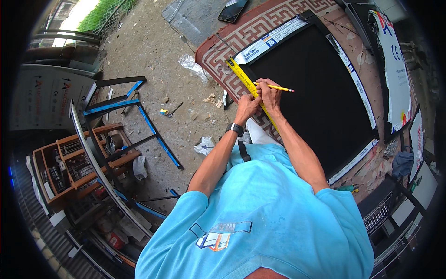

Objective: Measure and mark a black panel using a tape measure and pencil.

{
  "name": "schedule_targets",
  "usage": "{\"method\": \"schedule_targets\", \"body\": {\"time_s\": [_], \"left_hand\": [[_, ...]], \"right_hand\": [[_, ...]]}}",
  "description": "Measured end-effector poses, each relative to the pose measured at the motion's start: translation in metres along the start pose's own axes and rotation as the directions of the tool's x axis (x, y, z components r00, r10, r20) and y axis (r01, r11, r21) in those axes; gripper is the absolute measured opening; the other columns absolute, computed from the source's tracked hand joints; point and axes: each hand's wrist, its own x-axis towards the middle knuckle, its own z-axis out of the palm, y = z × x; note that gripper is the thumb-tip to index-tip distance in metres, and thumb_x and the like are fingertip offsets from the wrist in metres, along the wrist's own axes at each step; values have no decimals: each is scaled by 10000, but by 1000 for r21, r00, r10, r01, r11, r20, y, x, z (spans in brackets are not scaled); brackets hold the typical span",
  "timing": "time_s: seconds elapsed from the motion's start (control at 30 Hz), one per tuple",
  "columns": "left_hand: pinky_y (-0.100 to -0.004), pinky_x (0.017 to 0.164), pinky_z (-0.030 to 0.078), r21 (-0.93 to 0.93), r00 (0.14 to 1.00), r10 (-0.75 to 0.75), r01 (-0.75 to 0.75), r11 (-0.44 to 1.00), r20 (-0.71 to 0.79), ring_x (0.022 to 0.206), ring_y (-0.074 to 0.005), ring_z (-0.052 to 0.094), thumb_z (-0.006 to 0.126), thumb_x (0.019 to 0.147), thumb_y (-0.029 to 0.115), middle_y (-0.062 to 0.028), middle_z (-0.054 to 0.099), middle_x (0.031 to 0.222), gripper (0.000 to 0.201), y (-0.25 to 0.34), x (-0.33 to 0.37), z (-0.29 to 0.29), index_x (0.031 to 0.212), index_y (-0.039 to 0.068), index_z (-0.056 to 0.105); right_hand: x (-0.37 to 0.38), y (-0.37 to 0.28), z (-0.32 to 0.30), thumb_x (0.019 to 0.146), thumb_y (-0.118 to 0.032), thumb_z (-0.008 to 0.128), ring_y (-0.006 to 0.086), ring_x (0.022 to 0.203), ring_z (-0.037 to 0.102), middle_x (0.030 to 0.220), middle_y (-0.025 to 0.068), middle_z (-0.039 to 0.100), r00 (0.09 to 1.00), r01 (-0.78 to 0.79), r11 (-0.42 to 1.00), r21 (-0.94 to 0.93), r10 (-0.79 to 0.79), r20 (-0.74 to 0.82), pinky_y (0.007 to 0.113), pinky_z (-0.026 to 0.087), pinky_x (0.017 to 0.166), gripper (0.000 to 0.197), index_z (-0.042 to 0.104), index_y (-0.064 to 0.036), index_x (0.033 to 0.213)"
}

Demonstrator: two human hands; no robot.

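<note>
A large black panel (320,97) lies flat before me, its edges covered with strips of printed white protective film (355,76). Along its left edge runs the extended yellow blade of a tape measure (241,75), slanting from the panel's upper left corner down toward my body. My left hand (247,108), with a dark watch on the wrist, has its fingers closed on the blade at the panel's edge. Right beside it, my right hand (269,96) grips a yellow pencil (281,88), eraser end pointing right. The pencil's tip is hard to make out near the blade.
A red patterned mat (213,60) lies under the panel. A phone (232,10) rests at the top. Black frame pieces with blue film (111,107) and a wooden rack (69,160) stand left. Film-covered sheets (395,69) lean at right. Scraps litter the ground (158,60).
</note>
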Motion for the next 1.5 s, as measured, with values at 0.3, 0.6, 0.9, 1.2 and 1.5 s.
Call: {"method": "schedule_targets", "body": {"time_s": [0.3, 0.6, 0.9, 1.2, 1.5], "left_hand": [[-266, 436, 478, -10, 998, 54, -53, 999, 45, 478, -162, 606, 574, 876, 283, -107, 622, 596, 384, -3, 3, -4, 723, -67, 617], [-264, 447, 481, 25, 997, 72, -72, 997, 10, 496, -153, 614, 583, 863, 242, -98, 624, 591, 336, -2, 0, -4, 736, -65, 630], [-271, 482, 487, 87, 997, 81, -80, 993, -2, 514, -148, 618, 597, 845, 239, -99, 624, 585, 336, -1, 3, -5, 724, -72, 635], [-283, 480, 486, 96, 994, 107, -107, 990, -1, 502, -162, 620, 592, 838, 268, -110, 619, 579, 364, -9, 6, -3, 745, -81, 632], [-296, 486, 488, 83, 992, 123, -122, 989, -2, 514, -175, 629, 585, 840, 275, -128, 623, 585, 377, -11, 6, -5, 744, -87, 628]], "right_hand": [[-1, 8, 4, 803, -145, 490, 223, 681, 619, 787, 97, 646, 952, 285, 904, -319, -306, -16, 308, 482, 636, 222, 636, 17, 842], [3, 17, 2, 836, -180, 486, 278, 731, 642, 811, 112, 653, 921, 370, 830, -417, -388, 43, 336, 498, 636, 224, 612, 4, 820], [7, 19, 1, 839, -162, 479, 274, 747, 646, 820, 107, 653, 900, 421, 785, -453, -423, 104, 327, 506, 649, 205, 599, 5, 827], [7, 22, -3, 831, -95, 491, 255, 753, 643, 855, 93, 646, 792, 557, 506, -659, -563, 238, 323, 512, 647, 129, 590, -12, 842], [4, 22, -1, 781, -38, 548, 235, 754, 639, 866, 71, 640, 769, 587, 500, -637, -590, 246, 312, 521, 622, 51, 580, -44, 820]]}}
